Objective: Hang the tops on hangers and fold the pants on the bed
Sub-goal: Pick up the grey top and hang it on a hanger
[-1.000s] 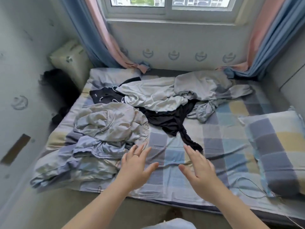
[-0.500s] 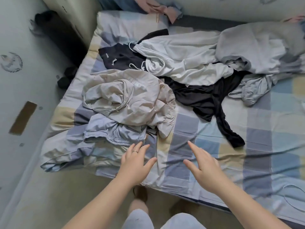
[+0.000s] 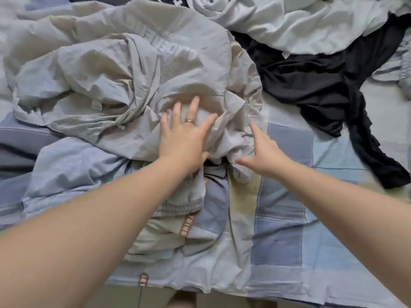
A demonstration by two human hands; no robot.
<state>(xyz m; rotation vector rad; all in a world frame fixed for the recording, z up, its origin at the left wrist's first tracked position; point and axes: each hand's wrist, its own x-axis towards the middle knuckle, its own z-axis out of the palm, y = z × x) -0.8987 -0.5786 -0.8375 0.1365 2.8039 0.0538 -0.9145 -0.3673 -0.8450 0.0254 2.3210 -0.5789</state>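
**Both hands at the beige pile on the bed**

From the head camera, looking straight down: my left hand (image 3: 185, 138) lies palm-down on a crumpled beige-grey garment of thin fabric (image 3: 133, 74). Its fingers are spread and nearly straight, pressing into the folds near the garment's near right edge. The fingers grasp nothing that I can see. A thin gold-coloured ring (image 3: 189, 121) sits on one finger.

My right hand (image 3: 263, 152) is just beside the left and also spread wide. Its forefinger points up the bed and its thumb stretches toward the left hand. The fingers reach the gathered hem of the same garment, but I cannot tell whether they touch it or hover just above. This hand holds nothing.

The beige-grey garment fills the middle and upper left of the view, with faint pale lettering printed across it. A pale blue soft garment with a gathered elastic band (image 3: 77, 170) pokes out from under its near edge, partly beneath my left forearm.

To the right lies a black garment of smooth fabric (image 3: 322, 85), with one long strip trailing toward the near right. A white crumpled garment (image 3: 289, 23) lies at the top right and overlaps the black one.

All of them rest on the bed's patchwork sheet of blue, grey and pale yellow squares (image 3: 284, 218).
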